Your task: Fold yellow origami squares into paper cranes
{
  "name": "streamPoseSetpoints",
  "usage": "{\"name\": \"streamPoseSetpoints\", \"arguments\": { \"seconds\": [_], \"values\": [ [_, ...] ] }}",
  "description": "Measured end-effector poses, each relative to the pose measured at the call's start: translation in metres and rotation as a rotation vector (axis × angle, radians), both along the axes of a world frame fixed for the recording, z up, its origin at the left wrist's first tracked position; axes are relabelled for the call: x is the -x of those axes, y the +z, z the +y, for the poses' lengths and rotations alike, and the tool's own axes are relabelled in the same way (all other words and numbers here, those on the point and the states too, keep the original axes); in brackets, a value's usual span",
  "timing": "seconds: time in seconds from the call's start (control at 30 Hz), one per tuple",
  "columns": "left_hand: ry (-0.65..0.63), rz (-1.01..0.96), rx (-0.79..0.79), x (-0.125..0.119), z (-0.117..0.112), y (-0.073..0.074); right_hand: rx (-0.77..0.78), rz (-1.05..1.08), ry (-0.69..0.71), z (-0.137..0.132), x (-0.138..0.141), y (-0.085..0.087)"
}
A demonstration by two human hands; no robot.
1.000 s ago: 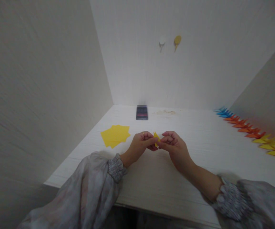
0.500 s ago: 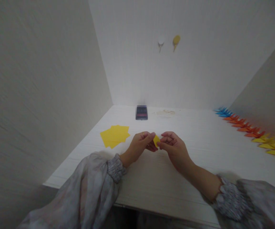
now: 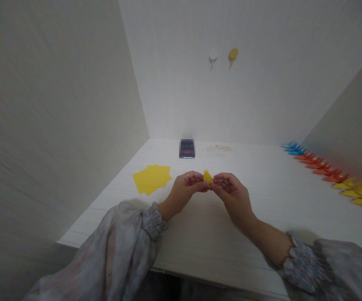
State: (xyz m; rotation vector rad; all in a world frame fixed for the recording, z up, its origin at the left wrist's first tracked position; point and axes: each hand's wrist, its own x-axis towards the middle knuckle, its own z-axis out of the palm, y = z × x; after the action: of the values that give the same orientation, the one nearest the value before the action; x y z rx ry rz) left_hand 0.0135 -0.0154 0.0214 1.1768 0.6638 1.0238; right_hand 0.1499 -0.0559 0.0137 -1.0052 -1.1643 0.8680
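A small folded piece of yellow paper (image 3: 207, 177) is held above the table between both hands, its pointed end upward. My left hand (image 3: 189, 187) pinches its lower left side with thumb and fingers; a ring shows on one finger. Opposite it, my right hand (image 3: 232, 192) grips the lower right edge the same way. The fingertips hide the bottom of the paper. To the left of my left hand lies a loose stack of flat yellow paper sheets (image 3: 152, 179), fanned at angles.
Along the right side runs a row of folded paper cranes: blue (image 3: 293, 148), orange (image 3: 320, 165) and yellow (image 3: 359, 194). A dark, blurred-out device (image 3: 187, 149) lies at the back of the white table (image 3: 250, 163). Two hooks, white (image 3: 212, 55) and yellow (image 3: 233, 54), are on the back wall.
The folded yellow paper has been turned so its point faces up. Both hands have shifted their grip to its lower edge, the thumbs now close together.
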Motion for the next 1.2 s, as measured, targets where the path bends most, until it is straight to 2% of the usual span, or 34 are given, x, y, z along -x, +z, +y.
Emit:
{"name": "streamPoseSetpoints", "arguments": {
  "seconds": [0.17,0.33,0.67,0.87,1.0,1.2],
  "values": [
    [0.01,-0.044,-0.053,0.0,0.0,-0.001,-0.019,-0.008,0.011,0.001,-0.001,-0.002],
    [0.004,-0.036,-0.123,0.0,0.0,0.0,-0.017,0.021,0.087,0.001,-0.003,-0.001],
    [-0.026,-0.034,-0.087,0.002,-0.001,0.003,0.034,-0.02,0.208,0.003,-0.011,0.0],
    [-0.019,-0.042,-0.062,0.001,-0.002,0.003,0.026,0.026,0.169,0.002,-0.008,0.002],
    [0.032,-0.01,-0.042,0.0,-0.001,0.001,0.053,0.11,0.121,0.004,-0.004,0.003],
    [0.061,0.053,-0.094,-0.001,-0.003,0.002,0.142,0.042,0.056,0.003,-0.001,0.004]
  ]
}}
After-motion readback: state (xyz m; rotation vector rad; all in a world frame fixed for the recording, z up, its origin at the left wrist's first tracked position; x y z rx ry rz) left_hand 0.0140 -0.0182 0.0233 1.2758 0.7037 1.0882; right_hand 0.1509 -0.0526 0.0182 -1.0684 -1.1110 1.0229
